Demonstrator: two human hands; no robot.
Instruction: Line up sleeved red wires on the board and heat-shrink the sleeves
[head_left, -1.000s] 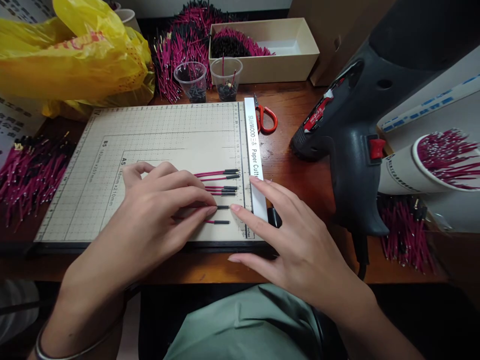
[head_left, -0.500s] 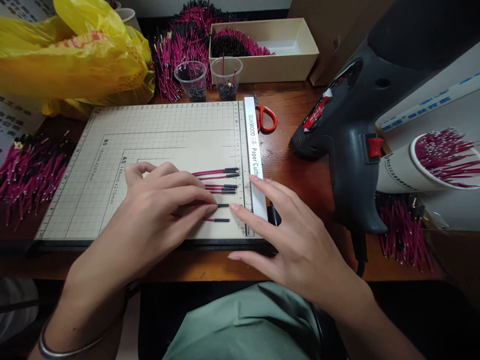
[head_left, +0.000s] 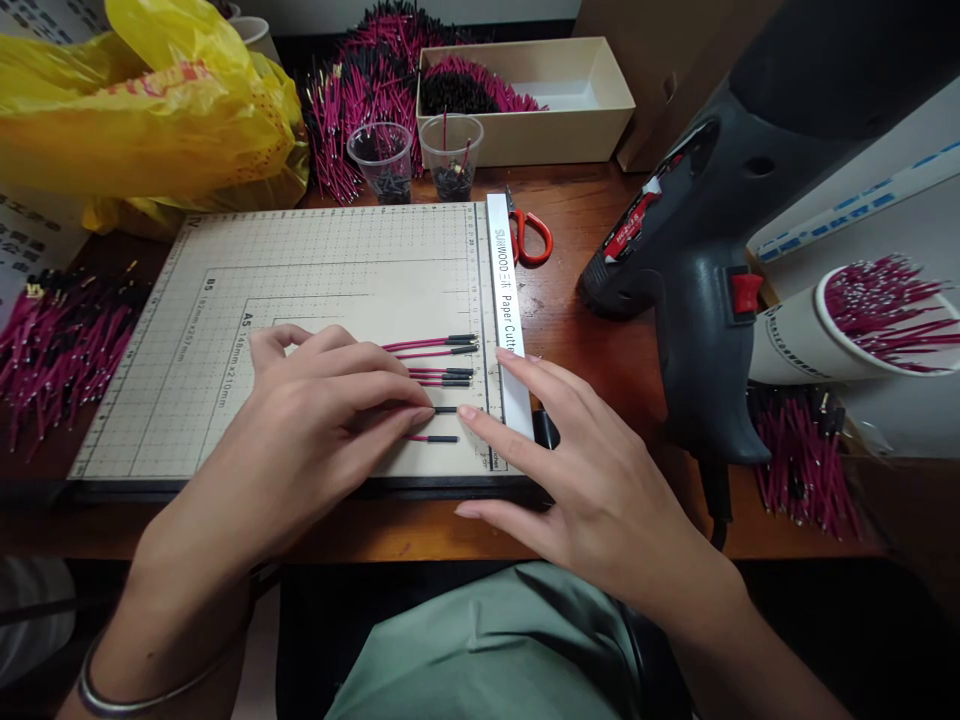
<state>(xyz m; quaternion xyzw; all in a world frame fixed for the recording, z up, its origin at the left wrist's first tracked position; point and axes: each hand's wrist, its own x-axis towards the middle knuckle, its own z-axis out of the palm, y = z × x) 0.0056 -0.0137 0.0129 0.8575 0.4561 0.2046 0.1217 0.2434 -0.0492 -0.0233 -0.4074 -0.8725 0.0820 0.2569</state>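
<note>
My left hand (head_left: 315, 430) lies flat on the paper cutter board (head_left: 300, 270), fingers stretched over several magenta wires with black sleeved ends (head_left: 442, 375). Its fingertips press one wire near the black tip (head_left: 445, 410). My right hand (head_left: 577, 470) rests open beside it, index fingertip touching that same black tip, other fingers on the white cutter rail (head_left: 508, 310). Another short wire (head_left: 439, 438) lies just below the fingers.
A black heat gun (head_left: 697, 280) stands at right beside a paper cup of magenta wires (head_left: 847, 320). Red scissors (head_left: 532, 235), two plastic cups (head_left: 412, 155), a cardboard box (head_left: 540, 95), a yellow bag (head_left: 142, 110) and wire piles (head_left: 52, 340) surround the board.
</note>
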